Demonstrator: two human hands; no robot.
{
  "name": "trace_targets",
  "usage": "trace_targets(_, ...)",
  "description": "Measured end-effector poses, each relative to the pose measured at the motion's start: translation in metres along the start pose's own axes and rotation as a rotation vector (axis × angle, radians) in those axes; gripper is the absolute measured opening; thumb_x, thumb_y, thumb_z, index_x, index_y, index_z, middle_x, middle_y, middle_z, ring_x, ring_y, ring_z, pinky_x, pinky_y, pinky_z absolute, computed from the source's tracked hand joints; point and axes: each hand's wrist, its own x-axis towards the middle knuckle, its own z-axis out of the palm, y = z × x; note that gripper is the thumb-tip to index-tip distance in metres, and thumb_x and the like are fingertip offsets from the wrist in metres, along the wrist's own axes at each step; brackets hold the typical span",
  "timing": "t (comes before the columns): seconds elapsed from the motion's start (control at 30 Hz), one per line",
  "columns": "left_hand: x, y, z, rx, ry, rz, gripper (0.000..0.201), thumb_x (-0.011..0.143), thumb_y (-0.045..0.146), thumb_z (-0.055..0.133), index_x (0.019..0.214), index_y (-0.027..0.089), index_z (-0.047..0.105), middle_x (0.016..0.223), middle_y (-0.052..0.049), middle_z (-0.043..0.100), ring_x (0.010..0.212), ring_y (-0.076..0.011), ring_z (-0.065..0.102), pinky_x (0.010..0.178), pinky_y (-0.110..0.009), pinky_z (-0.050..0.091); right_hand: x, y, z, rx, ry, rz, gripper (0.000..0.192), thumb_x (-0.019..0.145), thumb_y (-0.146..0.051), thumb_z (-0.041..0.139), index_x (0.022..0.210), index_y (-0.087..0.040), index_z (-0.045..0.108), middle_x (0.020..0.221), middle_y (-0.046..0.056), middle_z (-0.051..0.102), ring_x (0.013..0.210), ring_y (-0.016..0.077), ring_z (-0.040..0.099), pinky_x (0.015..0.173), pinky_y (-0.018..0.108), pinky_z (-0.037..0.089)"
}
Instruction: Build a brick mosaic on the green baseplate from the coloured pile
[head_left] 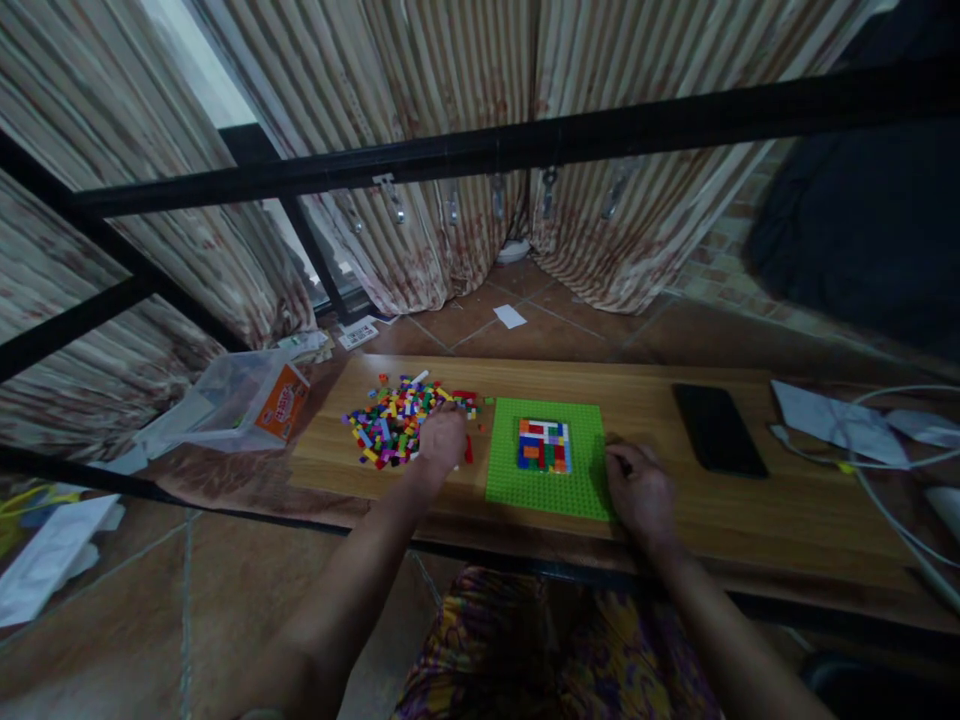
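My left hand [443, 438] reaches over the right side of a loose pile of small toy building bricks [386, 425] in many colours. Its fingers are bent together at the bricks, and what they pinch, if anything, is hidden. A green studded baseplate [510, 480] lies right of the pile. On it sits a square patch of joined bricks [544, 445], in red, blue, white, orange and other colours. At the baseplate's right edge is my right hand [639, 487], resting low with fingers curled closed. Whether it holds a small piece cannot be made out.
A clear plastic box [244, 400] with an orange label lies left of the wooden board [450, 485]. A black phone or tablet [718, 430] lies to the right, near white cables [874, 455] and a white sheet [836, 420]. A dark metal bar [480, 152] crosses beyond the board.
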Motion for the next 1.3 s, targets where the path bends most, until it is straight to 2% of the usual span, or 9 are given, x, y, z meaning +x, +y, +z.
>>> trace_targets(0.37, 0.001, -0.002, -0.002, 0.037, 0.024, 0.029, 0.032, 0.084, 0.003, 0.044, 0.106, 0.009, 0.066, 0.102, -0.017, 0.07, 0.104, -0.0235, 0.066, 0.092, -0.032, 0.052, 0.0, -0.003, 0.001, 0.009, 0.006, 0.019, 0.025, 0.09, -0.033, 0.046, 0.085, -0.02, 0.067, 0.09, 0.009, 0.067, 0.082, 0.0218, 0.062, 0.079, 0.035, 0.049)
trace_targets(0.6, -0.005, 0.001, -0.009, -0.019, 0.019, -0.028, 0.033, 0.087, 0.01, 0.041, 0.108, 0.01, 0.066, 0.1, -0.018, 0.07, 0.094, -0.0247, 0.068, 0.082, -0.032, 0.053, 0.001, -0.004, 0.0, 0.017, 0.007, 0.02, 0.027, 0.091, -0.034, 0.045, 0.086, -0.02, 0.067, 0.09, 0.009, 0.067, 0.084, 0.0221, 0.062, 0.079, 0.035, 0.049)
trace_targets(0.7, -0.006, -0.006, -0.015, -0.067, 0.014, -0.074, 0.033, 0.086, 0.01, 0.043, 0.111, 0.015, 0.065, 0.103, -0.013, 0.071, 0.096, -0.0214, 0.067, 0.083, -0.029, 0.052, 0.0, -0.004, 0.0, 0.019, 0.004, 0.028, 0.027, 0.091, -0.034, 0.044, 0.086, -0.02, 0.067, 0.091, 0.009, 0.067, 0.083, 0.0221, 0.062, 0.078, 0.035, 0.049)
trace_targets(0.83, -0.007, -0.025, -0.023, -0.114, -0.009, -0.126, 0.035, 0.09, 0.014, 0.04, 0.112, 0.019, 0.067, 0.103, -0.009, 0.073, 0.096, -0.0206, 0.068, 0.082, -0.029, 0.052, 0.0, -0.004, 0.0, 0.004, 0.0, 0.041, 0.028, 0.091, -0.034, 0.044, 0.087, -0.02, 0.067, 0.091, 0.01, 0.067, 0.084, 0.0225, 0.062, 0.079, 0.035, 0.048)
trace_targets(0.93, -0.011, -0.032, -0.024, -0.116, -0.041, -0.061, 0.032, 0.089, 0.016, 0.043, 0.107, 0.021, 0.069, 0.106, -0.007, 0.073, 0.097, -0.0201, 0.067, 0.084, -0.029, 0.052, 0.001, -0.004, 0.0, 0.007, -0.003, 0.044, 0.028, 0.091, -0.034, 0.044, 0.085, -0.02, 0.067, 0.09, 0.009, 0.067, 0.083, 0.0222, 0.062, 0.078, 0.035, 0.048)
trace_targets(1.07, -0.012, -0.025, -0.021, -0.062, -0.069, 0.054, 0.027, 0.089, 0.02, 0.046, 0.101, 0.022, 0.071, 0.107, -0.006, 0.071, 0.101, -0.0195, 0.065, 0.089, -0.029, 0.05, 0.001, -0.005, 0.001, 0.006, 0.009, 0.05, 0.028, 0.091, -0.034, 0.045, 0.086, -0.02, 0.068, 0.09, 0.009, 0.066, 0.083, 0.0221, 0.062, 0.078, 0.035, 0.049)
trace_targets(1.3, 0.001, -0.012, -0.02, 0.016, -0.11, 0.062, 0.027, 0.087, 0.018, 0.047, 0.101, 0.016, 0.071, 0.107, -0.013, 0.07, 0.099, -0.024, 0.066, 0.086, -0.032, 0.051, 0.001, -0.004, 0.001, 0.012, 0.012, 0.03, 0.027, 0.091, -0.034, 0.045, 0.085, -0.02, 0.068, 0.09, 0.009, 0.067, 0.082, 0.022, 0.062, 0.077, 0.035, 0.049)
